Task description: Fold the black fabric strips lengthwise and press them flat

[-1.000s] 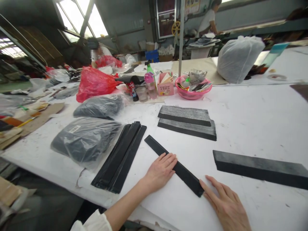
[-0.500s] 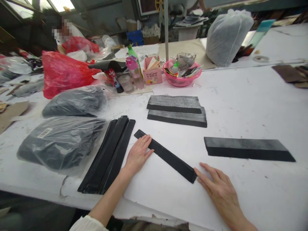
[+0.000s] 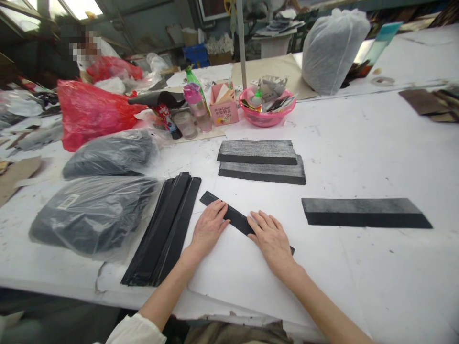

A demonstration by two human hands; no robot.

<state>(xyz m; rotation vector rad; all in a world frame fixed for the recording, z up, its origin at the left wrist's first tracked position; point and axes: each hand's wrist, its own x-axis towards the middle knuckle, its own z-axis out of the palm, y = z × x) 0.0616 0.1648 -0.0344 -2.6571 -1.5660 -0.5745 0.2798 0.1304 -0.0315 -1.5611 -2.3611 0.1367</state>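
Note:
A narrow black strip (image 3: 237, 219) lies slantwise on the white tabletop in front of me. My left hand (image 3: 210, 224) rests on its upper left part, fingers stretched out along it. Over its lower right half lies my right hand (image 3: 270, 239), flat with fingers extended, hiding most of that end. Left of the strip is a pile of similar black strips (image 3: 163, 229). Beyond it lie two overlapping grey-and-black strip stacks (image 3: 256, 152). Another grey-and-black strip stack (image 3: 366, 213) lies to the right of my right hand.
Clear plastic bags of dark material (image 3: 95, 215) lie at the left, with a red plastic bag (image 3: 93, 114) behind. A pink basket (image 3: 267, 117), a pink box (image 3: 224, 112) and bottles stand farther back. A stuffed white bag (image 3: 333, 52) stands back right. A person sits far left.
My right hand has moved left from the strip's lower right end onto its middle. My left hand stays on the upper part. The whole view has shifted slightly.

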